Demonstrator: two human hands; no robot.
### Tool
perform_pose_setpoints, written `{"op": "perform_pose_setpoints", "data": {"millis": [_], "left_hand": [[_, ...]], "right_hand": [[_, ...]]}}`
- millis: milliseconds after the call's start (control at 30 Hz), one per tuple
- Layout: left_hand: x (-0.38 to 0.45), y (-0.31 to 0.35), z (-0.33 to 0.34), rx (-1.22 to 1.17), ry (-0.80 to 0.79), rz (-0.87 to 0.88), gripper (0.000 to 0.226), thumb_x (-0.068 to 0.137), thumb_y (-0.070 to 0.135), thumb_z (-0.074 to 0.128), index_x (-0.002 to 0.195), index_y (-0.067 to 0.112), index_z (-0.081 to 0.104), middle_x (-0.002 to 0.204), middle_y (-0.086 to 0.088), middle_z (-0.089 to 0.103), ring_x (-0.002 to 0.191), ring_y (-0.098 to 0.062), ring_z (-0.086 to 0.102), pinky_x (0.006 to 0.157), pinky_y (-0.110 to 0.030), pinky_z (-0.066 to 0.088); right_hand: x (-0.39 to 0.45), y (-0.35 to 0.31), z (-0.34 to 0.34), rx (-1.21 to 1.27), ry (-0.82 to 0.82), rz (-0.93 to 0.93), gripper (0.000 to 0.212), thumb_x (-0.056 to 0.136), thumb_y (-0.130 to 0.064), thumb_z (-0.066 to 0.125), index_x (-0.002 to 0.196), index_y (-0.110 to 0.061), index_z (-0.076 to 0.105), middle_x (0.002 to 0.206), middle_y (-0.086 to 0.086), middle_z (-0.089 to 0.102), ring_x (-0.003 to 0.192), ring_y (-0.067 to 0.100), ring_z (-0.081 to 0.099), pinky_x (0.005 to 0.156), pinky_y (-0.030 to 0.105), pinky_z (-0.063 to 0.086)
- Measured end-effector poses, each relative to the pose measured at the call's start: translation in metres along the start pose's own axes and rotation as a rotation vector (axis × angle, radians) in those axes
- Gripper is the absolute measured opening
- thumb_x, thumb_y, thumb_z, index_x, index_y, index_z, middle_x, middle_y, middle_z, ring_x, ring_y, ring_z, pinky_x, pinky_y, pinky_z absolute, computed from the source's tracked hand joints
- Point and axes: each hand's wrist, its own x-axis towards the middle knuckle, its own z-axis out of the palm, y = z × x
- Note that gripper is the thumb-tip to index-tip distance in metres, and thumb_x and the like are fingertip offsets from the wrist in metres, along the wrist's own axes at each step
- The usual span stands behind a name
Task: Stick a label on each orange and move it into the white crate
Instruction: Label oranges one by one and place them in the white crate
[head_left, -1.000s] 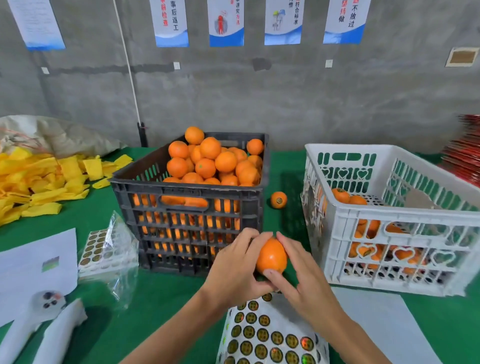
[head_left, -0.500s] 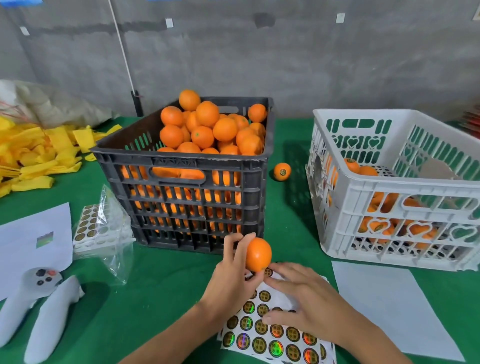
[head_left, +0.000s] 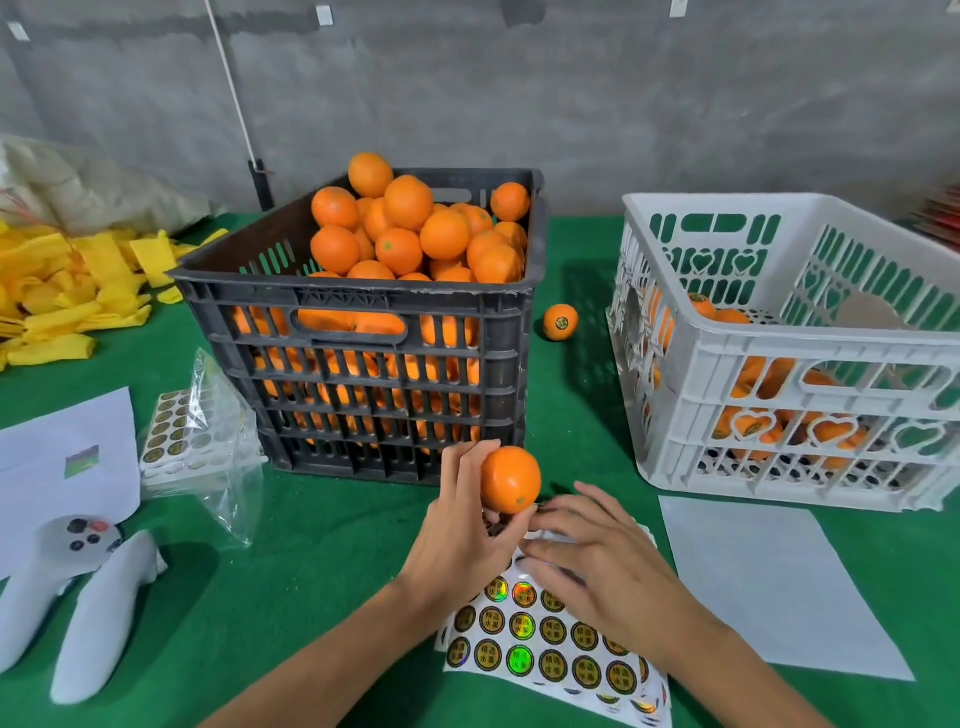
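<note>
Bright, even light over the green table (head_left: 332, 561), soft and from above. The black crate (head_left: 363, 364) throws a faint shadow to its right, reaching the lone orange (head_left: 560, 322) beside it. Rainbow glare flashes off the sticker sheet (head_left: 550, 649) in front of the crate. The right hand (head_left: 597, 566) there smears with motion blur at the fingers. Wide-angle bowing bends the white crate (head_left: 779, 415), right of the black one.

Both bare forearms reach in from the bottom edge, the left hand (head_left: 457, 540) raised with fingers and thumb curled in a grip at its fingertips, the right hand (head_left: 597, 566) lying palm down just beside it, its fingers bent and blurred.
</note>
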Motion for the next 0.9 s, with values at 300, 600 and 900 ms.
{"op": "perform_pose_setpoints", "data": {"millis": [300,600,900], "left_hand": [[0.002,0.002,-0.003,0.076,-0.005,0.018,0.071,0.083,0.06,0.072,0.141,0.046,0.032,0.142,0.021,0.03,0.093,0.004,0.062,0.066,-0.018,0.059],[0.018,0.029,-0.004,0.034,0.048,0.065,0.073,0.082,0.039,0.084,0.141,0.045,0.041,0.138,0.027,0.03,0.106,0.006,0.057,0.078,-0.016,0.057],[0.096,0.144,0.007,0.096,0.108,0.363,0.053,0.102,0.028,0.037,0.155,0.031,0.038,0.153,0.017,0.038,0.114,-0.019,0.064,0.091,-0.043,0.058]], "right_hand": [[0.006,0.001,-0.012,0.503,0.422,0.555,0.01,0.098,-0.023,0.066,0.093,-0.026,0.075,0.094,-0.017,0.071,0.094,0.007,0.067,0.081,0.032,0.055],[0.013,-0.027,-0.019,0.314,0.558,0.396,0.044,0.1,-0.051,0.055,0.123,-0.019,0.074,0.127,-0.016,0.063,0.118,0.004,0.06,0.096,0.029,0.055],[0.052,-0.013,-0.108,-0.027,0.828,0.475,0.051,0.106,-0.036,0.051,0.15,-0.009,0.05,0.158,0.005,0.046,0.147,0.022,0.042,0.119,0.041,0.038]]}}
